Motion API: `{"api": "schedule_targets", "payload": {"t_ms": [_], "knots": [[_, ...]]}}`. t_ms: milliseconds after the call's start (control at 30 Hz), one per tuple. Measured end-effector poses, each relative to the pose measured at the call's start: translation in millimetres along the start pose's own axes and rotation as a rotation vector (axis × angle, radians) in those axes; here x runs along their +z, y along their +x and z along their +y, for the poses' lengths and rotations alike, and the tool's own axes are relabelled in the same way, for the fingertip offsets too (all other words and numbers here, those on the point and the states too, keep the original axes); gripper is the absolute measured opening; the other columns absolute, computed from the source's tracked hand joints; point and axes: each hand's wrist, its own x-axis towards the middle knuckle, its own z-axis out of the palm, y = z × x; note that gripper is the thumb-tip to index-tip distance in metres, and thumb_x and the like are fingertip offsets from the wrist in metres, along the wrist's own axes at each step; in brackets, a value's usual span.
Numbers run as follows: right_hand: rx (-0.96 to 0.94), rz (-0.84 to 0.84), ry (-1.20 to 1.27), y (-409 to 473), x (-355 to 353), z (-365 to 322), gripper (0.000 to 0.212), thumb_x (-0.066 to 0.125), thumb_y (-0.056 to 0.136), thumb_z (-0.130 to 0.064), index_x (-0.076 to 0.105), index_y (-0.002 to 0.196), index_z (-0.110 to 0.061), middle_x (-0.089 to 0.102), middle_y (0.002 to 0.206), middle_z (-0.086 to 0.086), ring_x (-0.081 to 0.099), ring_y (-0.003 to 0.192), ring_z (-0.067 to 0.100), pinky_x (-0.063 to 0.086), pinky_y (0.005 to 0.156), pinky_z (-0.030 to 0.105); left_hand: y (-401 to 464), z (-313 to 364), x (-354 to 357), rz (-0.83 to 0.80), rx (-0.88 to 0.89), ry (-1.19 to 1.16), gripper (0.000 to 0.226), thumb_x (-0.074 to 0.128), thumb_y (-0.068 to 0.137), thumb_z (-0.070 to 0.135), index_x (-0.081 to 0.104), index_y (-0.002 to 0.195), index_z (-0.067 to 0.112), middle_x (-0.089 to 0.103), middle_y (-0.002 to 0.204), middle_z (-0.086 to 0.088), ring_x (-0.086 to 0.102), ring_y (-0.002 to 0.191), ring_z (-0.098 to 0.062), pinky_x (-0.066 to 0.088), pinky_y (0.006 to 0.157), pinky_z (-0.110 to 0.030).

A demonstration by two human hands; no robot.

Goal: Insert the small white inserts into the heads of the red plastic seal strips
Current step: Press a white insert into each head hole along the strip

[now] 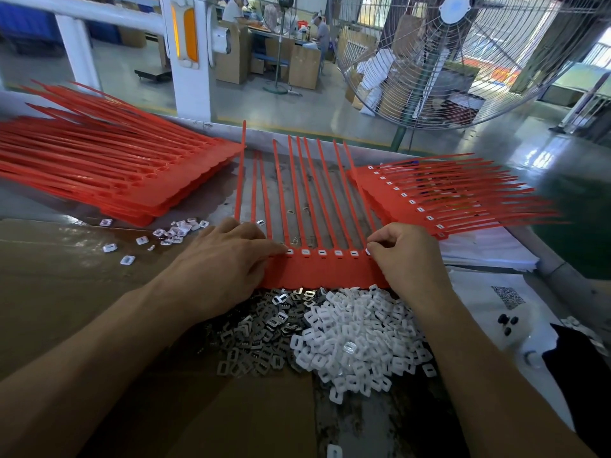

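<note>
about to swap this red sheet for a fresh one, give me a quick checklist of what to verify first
1. Visible heads on the red seal sheet between the hands carry white inserts: ok.
2. Heads under the left hand filled: cannot tell.
3. End insert under the right hand fully seated: cannot tell.
4. Pile of white inserts stocked: ok.
5. Stack of unfilled strips ready at left: ok.
6. Finished stack at right, inserts showing: ok.
</note>
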Motion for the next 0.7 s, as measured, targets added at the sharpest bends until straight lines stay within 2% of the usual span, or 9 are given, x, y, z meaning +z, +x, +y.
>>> {"api": "schedule_targets", "payload": {"t_ms": [167, 300, 700], "knots": [[0.005, -0.004, -0.002, -0.2, 0.0, 1.5, 0.007, 0.074, 0.091, -0.017, 0.079, 0.093, -0.021, 0.072, 0.083, -0.013, 0.065, 0.075, 0.000, 0.042, 0.060, 0.014, 0.3, 1.5, -1.3, -0.004, -0.002, 0.008, 0.042, 0.038, 0.101, 0.044, 0.043, 0.142, 0.053, 0.050, 0.131, 0.020, 0.038, 0.122, -0.009, 0.036, 0.106, -0.038], [0.022, -0.035, 0.003, -0.6, -2.1, 4.8, 0.007, 0.075, 0.091, -0.021, 0.079, 0.090, -0.026, 0.071, 0.082, -0.019, 0.065, 0.074, -0.001, 0.043, 0.061, 0.018, -0.7, 1.1, -1.2, -0.005, -0.004, 0.008, 0.043, 0.040, 0.101, 0.042, 0.043, 0.142, 0.053, 0.049, 0.131, 0.020, 0.038, 0.121, -0.009, 0.036, 0.107, -0.039], [0.050, -0.078, -0.015, -4.0, -9.3, 4.4, 0.014, 0.070, 0.091, -0.020, 0.081, 0.088, -0.028, 0.074, 0.081, -0.015, 0.068, 0.072, 0.003, 0.054, 0.065, 0.027, 0.9, -0.3, 0.1, 0.002, -0.006, 0.000, 0.043, 0.040, 0.100, 0.042, 0.043, 0.142, 0.053, 0.049, 0.131, 0.022, 0.037, 0.121, -0.007, 0.037, 0.106, -0.039]]}}
